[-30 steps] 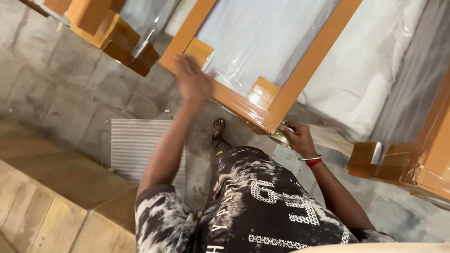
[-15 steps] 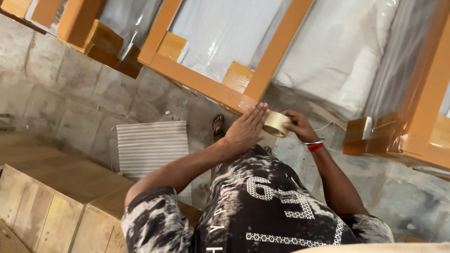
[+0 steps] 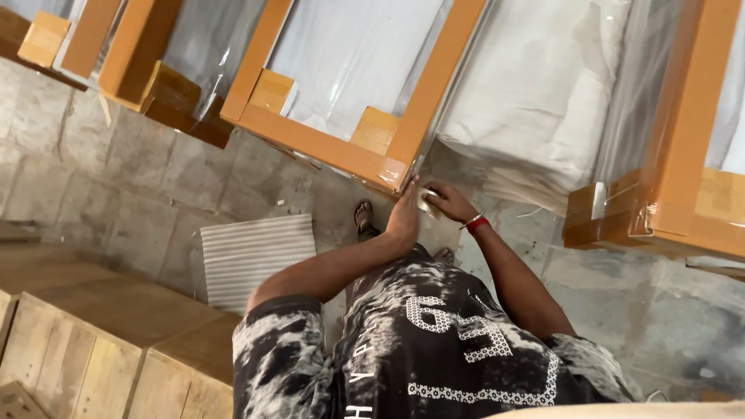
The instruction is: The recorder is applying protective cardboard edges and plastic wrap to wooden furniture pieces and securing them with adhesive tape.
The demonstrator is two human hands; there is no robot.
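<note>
Both hands, left hand (image 3: 405, 213) and right hand (image 3: 446, 203), pinch a tape roll (image 3: 426, 203) over stone floor (image 3: 93, 163) (grey, worn).

We stand on a floor of grey stone slabs (image 3: 93, 155), worn and stained, with visible joints between the slabs. A ribbed white sheet (image 3: 252, 256) lies flat on it. At lower left we see pale wooden crates (image 3: 70, 349) set side by side. Orange-brown framed panels (image 3: 326, 143) wrapped in clear plastic film lean across the upper area, with white padded bundles (image 3: 535, 101) between them. Light is even and diffuse, without hard shadows.
</note>
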